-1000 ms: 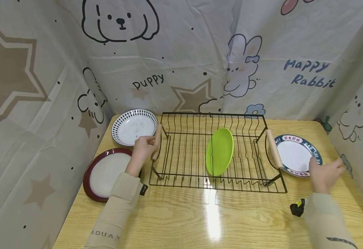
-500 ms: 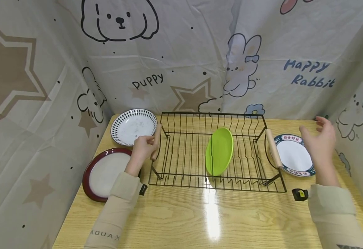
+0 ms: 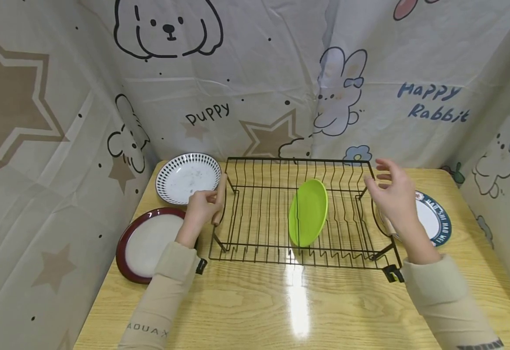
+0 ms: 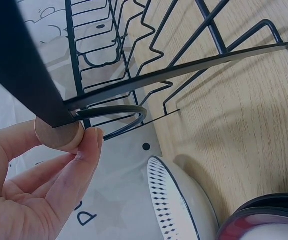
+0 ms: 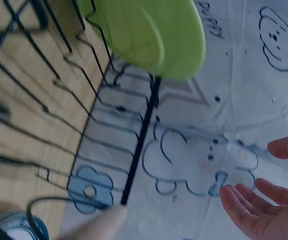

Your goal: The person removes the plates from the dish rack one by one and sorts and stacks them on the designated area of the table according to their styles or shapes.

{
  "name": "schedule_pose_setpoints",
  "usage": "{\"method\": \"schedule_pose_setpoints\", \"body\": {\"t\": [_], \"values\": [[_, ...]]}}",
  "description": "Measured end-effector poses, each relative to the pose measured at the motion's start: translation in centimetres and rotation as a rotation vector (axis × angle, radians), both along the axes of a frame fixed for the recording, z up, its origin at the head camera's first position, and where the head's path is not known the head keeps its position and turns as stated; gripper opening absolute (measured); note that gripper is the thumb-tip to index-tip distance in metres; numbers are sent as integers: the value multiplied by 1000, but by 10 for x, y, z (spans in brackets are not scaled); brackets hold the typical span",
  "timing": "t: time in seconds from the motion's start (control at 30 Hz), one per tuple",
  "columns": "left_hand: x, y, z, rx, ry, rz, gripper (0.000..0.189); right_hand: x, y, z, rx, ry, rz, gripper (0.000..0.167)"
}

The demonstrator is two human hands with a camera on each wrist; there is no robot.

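A black wire dish rack (image 3: 276, 214) stands mid-table with a green plate (image 3: 309, 212) upright in its slots. My left hand (image 3: 202, 208) grips the rack's left wooden handle (image 3: 219, 197); in the left wrist view its fingers (image 4: 59, 180) curl round that handle's round end (image 4: 58, 135). My right hand (image 3: 392, 194) hovers open above the rack's right end, over the right wooden handle (image 5: 96, 225), holding nothing. The right wrist view shows its fingers (image 5: 254, 207) spread in the air and the green plate (image 5: 154, 32).
A white plate with a black diamond rim (image 3: 188, 178) and a dark red rimmed plate (image 3: 147, 244) lie left of the rack. A blue rimmed plate (image 3: 434, 218) lies right of it. Printed curtains close in the table's back and both sides.
My right hand rose from the blue rimmed plate at the table's right side and swung left to hover above the rack's right handle. My left hand kept its grip.
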State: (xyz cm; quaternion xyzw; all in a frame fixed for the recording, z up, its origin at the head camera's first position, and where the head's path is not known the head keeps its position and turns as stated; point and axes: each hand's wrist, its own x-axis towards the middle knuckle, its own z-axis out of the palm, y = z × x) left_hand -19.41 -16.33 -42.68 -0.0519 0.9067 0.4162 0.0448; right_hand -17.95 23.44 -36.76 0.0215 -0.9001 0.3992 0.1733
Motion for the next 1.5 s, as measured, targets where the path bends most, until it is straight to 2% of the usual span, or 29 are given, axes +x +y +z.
{"method": "schedule_pose_setpoints", "body": {"t": [0.13, 0.27, 0.57, 0.93, 1.2, 1.5], "values": [[0, 1, 0, 2, 10, 4, 39, -1, -15, -12, 18, -57, 88, 48], [1, 1, 0, 2, 12, 6, 38, -4, -28, -23, 52, -133, 136, 51], [0, 1, -1, 4, 20, 4, 39, -4, -51, -44, 69, -281, 190, 55], [0, 2, 1, 8, 13, 17, 40, -3, -62, -60, 79, -297, 231, 59], [1, 1, 0, 8, -1, 14, 39, 2, -69, -70, 66, -397, 241, 72], [0, 1, 0, 3, -4, 9, 39, 2, -70, -72, 88, -390, 215, 74]]}}
